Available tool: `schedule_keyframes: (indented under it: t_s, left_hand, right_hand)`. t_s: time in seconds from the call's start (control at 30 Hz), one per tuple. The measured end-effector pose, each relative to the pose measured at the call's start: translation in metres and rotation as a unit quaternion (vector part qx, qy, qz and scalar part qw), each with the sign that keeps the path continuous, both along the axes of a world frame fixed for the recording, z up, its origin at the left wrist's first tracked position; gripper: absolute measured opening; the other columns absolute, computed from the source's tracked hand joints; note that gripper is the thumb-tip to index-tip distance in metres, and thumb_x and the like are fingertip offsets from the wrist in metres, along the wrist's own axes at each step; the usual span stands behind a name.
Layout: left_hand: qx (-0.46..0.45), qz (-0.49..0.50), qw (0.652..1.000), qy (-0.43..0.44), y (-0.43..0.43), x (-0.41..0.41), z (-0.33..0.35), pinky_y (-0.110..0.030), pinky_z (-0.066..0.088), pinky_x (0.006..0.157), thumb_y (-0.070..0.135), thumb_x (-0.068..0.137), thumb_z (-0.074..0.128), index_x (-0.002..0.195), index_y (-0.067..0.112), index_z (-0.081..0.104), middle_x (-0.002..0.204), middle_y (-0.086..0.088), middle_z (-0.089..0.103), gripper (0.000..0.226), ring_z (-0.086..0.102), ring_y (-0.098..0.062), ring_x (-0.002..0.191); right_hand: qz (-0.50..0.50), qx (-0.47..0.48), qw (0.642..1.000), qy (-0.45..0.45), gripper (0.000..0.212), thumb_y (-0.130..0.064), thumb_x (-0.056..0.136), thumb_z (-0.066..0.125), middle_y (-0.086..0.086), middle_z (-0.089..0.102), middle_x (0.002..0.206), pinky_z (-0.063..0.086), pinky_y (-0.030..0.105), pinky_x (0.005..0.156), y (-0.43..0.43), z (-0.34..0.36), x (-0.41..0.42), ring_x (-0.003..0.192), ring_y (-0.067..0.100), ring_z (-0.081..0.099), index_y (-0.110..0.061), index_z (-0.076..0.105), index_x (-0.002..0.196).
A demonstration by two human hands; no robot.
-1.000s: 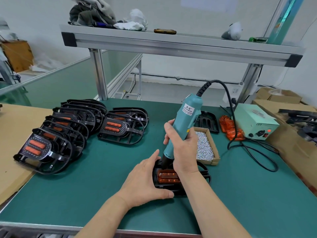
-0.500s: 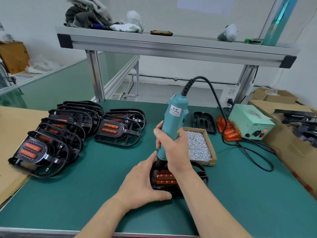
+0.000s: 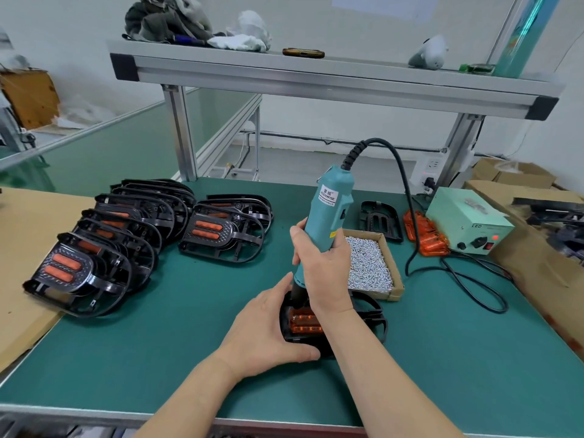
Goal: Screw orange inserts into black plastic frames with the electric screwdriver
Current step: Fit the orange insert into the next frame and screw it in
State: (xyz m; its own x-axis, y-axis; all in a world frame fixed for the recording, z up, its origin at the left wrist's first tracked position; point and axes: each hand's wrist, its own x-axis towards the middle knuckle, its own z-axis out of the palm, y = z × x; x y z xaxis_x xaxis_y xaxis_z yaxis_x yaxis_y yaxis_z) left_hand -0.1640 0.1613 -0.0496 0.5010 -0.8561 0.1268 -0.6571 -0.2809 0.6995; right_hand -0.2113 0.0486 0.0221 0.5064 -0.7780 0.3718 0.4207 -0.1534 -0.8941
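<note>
The right hand [image 3: 322, 273] is wrapped firmly around the lower body of the teal electric screwdriver [image 3: 330, 210], which stands nearly upright with its dark tip pointing down just below the hand's little-finger side. Directly under that hand, on the green worktop [image 3: 189, 343], lies the black plastic frame [image 3: 369, 314] with an orange insert [image 3: 305, 322] seated in it; the screwdriver's tip meets the insert's far edge, though the exact contact is hidden by the hand. The left hand [image 3: 268, 330] rests against the frame's left side, fingers fairly straight and thumb stretched along the near edge, pressing the part down rather than clutching it. Just beyond the right hand's knuckles sits a shallow cardboard box of silvery screws [image 3: 369, 263]. Farther out past that, to the right hand's outer side, are an empty black frame [image 3: 380, 219], a heap of loose orange inserts [image 3: 425, 232] and a pale green power box [image 3: 467, 222] with a red light, joined to the tool by a black cable [image 3: 407, 216]. Well off to the left hand's outer side, rows of finished frames [image 3: 126, 235] lean overlapped.
</note>
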Motion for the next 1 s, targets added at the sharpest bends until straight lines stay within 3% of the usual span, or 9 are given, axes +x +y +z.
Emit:
schedule_keyframes:
  t_s: [0.53,0.77,1.0]
  left_hand:
    - [0.008,-0.001,1.000,0.002,-0.0010,-0.0004,0.0029,-0.035,0.045,0.101,0.068,0.052,0.080,0.150,0.037,0.027,0.131,0.023,0.052,0.117,0.051,-0.006,0.120]
    - [0.011,0.011,1.000,0.002,-0.0002,0.0009,-0.0031,-0.027,0.036,0.110,0.077,0.047,0.075,0.157,0.037,0.011,0.145,0.025,0.041,0.133,0.040,0.000,0.132]
    - [0.002,0.004,1.000,0.002,-0.0005,0.0021,-0.0033,-0.031,0.041,0.107,0.075,0.049,0.077,0.156,0.038,0.013,0.137,0.029,0.045,0.130,0.045,0.000,0.126]
  right_hand:
    - [-0.009,0.022,0.999,-0.024,0.011,-0.010,0.082,0.068,0.003,0.052,0.062,0.046,0.018,0.055,-0.0045,-0.0019,-0.0022,0.048,0.014,0.045,-0.014,0.057,0.083]
    - [-0.012,0.028,0.999,-0.040,0.013,-0.009,0.083,0.066,0.001,0.050,0.058,0.045,0.020,0.056,-0.0069,-0.0024,-0.0058,0.047,0.014,0.044,-0.014,0.055,0.082]
    - [-0.010,0.005,1.000,-0.017,0.018,-0.012,0.081,0.066,-0.003,0.046,0.048,0.042,0.021,0.050,-0.0026,-0.0087,-0.0009,0.042,0.014,0.042,-0.019,0.053,0.071]
